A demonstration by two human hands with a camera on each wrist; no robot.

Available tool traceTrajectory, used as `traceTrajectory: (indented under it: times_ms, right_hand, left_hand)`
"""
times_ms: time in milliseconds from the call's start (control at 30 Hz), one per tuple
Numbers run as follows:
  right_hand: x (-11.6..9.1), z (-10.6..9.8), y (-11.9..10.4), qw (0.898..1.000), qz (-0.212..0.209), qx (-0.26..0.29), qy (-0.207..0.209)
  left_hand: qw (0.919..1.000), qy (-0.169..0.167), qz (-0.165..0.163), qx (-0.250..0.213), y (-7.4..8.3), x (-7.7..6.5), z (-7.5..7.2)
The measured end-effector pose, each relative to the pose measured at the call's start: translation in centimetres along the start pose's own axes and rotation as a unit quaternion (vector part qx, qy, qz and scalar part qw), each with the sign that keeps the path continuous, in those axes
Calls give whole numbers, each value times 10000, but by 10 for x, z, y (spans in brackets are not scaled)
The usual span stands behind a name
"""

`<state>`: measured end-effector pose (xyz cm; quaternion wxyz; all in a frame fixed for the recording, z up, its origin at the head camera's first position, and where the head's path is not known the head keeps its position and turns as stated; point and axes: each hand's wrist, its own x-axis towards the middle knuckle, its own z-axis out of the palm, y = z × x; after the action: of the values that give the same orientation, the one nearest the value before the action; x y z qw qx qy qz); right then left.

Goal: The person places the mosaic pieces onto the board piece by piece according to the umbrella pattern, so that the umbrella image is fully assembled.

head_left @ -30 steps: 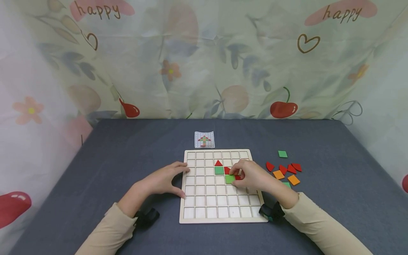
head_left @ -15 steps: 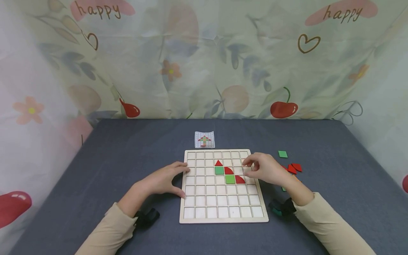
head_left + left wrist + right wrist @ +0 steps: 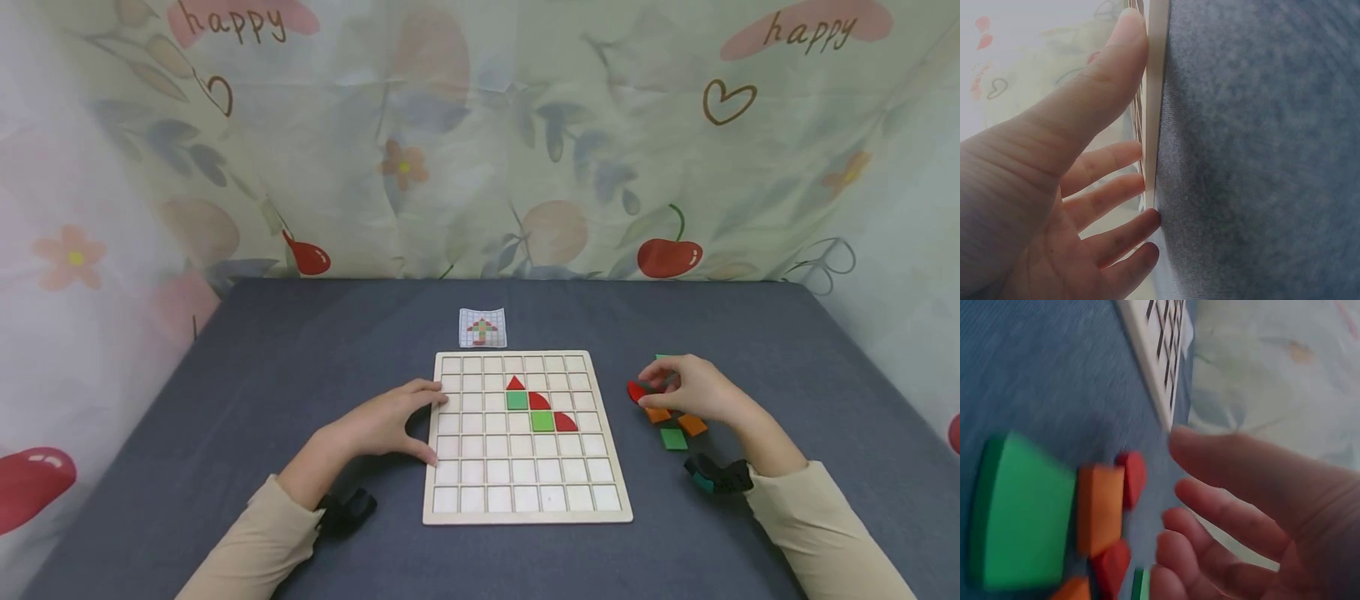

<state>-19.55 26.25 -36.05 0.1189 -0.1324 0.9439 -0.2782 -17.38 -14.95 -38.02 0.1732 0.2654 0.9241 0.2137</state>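
Observation:
A pale wooden grid board (image 3: 525,518) lies on the dark table, its cells bearing a red triangle (image 3: 515,384), two green squares and two red quarter-circle tiles. My left hand (image 3: 386,418) rests against the board's left edge, thumb and fingers spread apart along the rim. Over the loose tiles right of the board hovers my right hand (image 3: 693,390), fingers loosely bent, nothing between them. Just at its thumb and fingertips lies a red tile (image 3: 635,391). Below the hand are an orange square (image 3: 692,425) and a green square (image 3: 1025,515); other red tiles are hidden behind it.
A small printed card (image 3: 482,328) with a coloured grid pattern lies behind the board. A patterned curtain (image 3: 480,167) hangs along the table's far edge. Black camera mounts sit at both wrists.
My right hand has left the red quarter-circle tile lying in its cell and moved right, off the board, to above the loose tiles. The left hand stays at the board's edge.

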Motion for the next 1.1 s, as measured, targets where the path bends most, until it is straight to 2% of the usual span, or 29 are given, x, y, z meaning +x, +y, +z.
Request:
traceTrajectory:
  times_ms: [200, 367, 733, 900, 1100]
  right_hand:
    - [-6, -3, 12, 9995, -74, -67, -301]
    - [-6, 0, 15, 9991, -195, -207, -330]
    - [-8, 4, 16, 9965, -598, -574, -105]
    - [-11, 4, 13, 9951, -708, -675, 163]
    - [-12, 6, 3, 9936, -888, -533, 458]
  left_hand:
    - [10000, 1, -19, 46, 0, 0, -2]
    - [10000, 11, -28, 24, 0, 1, -2]
    - [10000, -4, -4, 61, -1, 1, -1]
    - [10000, -10, -1, 29, 0, 0, -1]
    - [10000, -5, -12, -17, 0, 0, -1]
